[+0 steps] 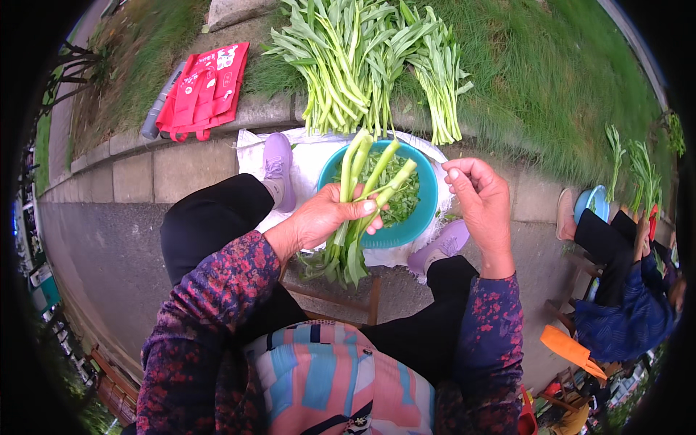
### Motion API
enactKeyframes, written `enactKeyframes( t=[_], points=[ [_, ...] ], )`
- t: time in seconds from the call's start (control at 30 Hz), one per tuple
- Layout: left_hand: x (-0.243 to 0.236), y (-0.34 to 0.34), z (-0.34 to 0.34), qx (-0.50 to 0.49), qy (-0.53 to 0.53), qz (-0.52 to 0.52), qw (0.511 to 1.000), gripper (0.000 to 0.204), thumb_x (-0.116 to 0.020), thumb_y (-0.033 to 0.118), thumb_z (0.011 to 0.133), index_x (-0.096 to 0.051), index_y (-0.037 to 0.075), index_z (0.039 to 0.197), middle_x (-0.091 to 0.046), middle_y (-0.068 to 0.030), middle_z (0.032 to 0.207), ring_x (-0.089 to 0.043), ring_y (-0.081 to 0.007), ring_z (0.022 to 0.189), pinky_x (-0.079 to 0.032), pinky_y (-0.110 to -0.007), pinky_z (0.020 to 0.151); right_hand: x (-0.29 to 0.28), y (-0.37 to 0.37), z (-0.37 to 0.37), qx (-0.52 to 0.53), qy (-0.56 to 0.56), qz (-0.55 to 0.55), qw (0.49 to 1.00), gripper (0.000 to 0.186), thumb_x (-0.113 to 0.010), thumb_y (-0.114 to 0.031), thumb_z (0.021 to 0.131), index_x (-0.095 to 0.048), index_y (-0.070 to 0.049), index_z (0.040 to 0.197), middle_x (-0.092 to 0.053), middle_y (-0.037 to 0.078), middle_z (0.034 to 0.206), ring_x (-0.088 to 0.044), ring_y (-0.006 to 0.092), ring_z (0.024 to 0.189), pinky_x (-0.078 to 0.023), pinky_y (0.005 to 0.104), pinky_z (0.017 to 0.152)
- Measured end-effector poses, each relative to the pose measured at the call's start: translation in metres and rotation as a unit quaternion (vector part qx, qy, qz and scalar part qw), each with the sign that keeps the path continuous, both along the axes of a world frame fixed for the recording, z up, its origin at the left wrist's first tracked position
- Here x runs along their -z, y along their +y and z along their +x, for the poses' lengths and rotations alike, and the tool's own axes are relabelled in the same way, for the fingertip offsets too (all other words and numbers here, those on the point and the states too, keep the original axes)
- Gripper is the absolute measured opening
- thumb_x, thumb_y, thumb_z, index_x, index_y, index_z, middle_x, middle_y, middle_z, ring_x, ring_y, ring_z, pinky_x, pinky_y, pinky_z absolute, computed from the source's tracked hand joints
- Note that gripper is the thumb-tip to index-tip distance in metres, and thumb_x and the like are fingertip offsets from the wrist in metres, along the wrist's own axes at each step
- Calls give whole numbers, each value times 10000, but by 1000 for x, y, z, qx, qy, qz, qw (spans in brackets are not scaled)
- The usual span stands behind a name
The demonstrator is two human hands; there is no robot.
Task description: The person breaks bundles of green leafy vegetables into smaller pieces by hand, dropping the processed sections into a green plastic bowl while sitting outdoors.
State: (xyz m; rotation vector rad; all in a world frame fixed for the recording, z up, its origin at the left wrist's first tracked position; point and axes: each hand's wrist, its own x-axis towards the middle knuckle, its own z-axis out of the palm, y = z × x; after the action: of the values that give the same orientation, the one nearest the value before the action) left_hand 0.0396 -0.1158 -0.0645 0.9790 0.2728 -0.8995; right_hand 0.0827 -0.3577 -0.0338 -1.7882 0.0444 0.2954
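Several thick green leafy stalks [353, 165] are gripped in my left hand [322, 216], their cut ends pointing up and away, their leaves hanging down below the fist. Raised to the right, apart from the stalks, is my right hand [480, 199]; its thumb and forefinger are pinched together, and what may be between them is too small to make out. Beneath the stalks stands a round teal basin [431, 190], partly filled with torn green leaves [407, 194]. It rests on a white woven sack [307, 161] between my feet.
Large bundles of leafy stalks [341, 65] lie on the kerb and grass ahead. A red bag [206, 94] sits at the far left beside a grey cylinder [156, 109]. On the right, another person [623, 312] sits near a blue basin [596, 200], holding green stalks.
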Motion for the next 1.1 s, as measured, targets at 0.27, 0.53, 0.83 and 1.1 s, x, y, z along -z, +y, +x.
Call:
enactKeyframes(
  t=[0.27, 0.53, 0.83, 1.1],
  points=[
    [0, -1, 4, -32, -20, -28, 999, 389, -641, 327, 857, -563, 14, 1074, -599, -62, 831, -562, -154, 776, -443, -303, 752, -1, 3, -5, 20, -28, 37, 999, 82, -633, -68, 850, -669, -10, 895, -625, -13, 765, -523, 35, 680, -436, 197, 631],
    [-6, -6, 3, -17, -388, 258, 885, 260, -658, -28, 772, -668, 38, 1023, -643, -54, 963, -586, -163, 882, -465, -287, 820, -13, 0, -7, -18, -18, 51, 998, 76, -639, -55, 834, -666, -6, 886, -639, 12, 792, -545, 56, 675, -448, 214, 617],
    [-14, -5, 10, -29, -575, 411, 707, 429, -678, -63, 614, -687, 96, 1012, -616, -24, 833, -568, -196, 813, -404, -302, 786, -14, -2, -12, -73, -53, 9, 996, 66, -641, -49, 817, -657, 9, 844, -620, 52, 720, -532, 80, 624, -443, 242, 581],
    [-17, -2, 12, -9, -620, 452, 641, 433, -688, -12, 557, -704, 104, 973, -602, -12, 796, -557, -198, 777, -389, -310, 749, -15, 0, -12, -111, -82, -41, 990, 68, -637, -64, 807, -654, -1, 827, -607, 82, 694, -571, 149, 602, -447, 279, 560]
  ],
)
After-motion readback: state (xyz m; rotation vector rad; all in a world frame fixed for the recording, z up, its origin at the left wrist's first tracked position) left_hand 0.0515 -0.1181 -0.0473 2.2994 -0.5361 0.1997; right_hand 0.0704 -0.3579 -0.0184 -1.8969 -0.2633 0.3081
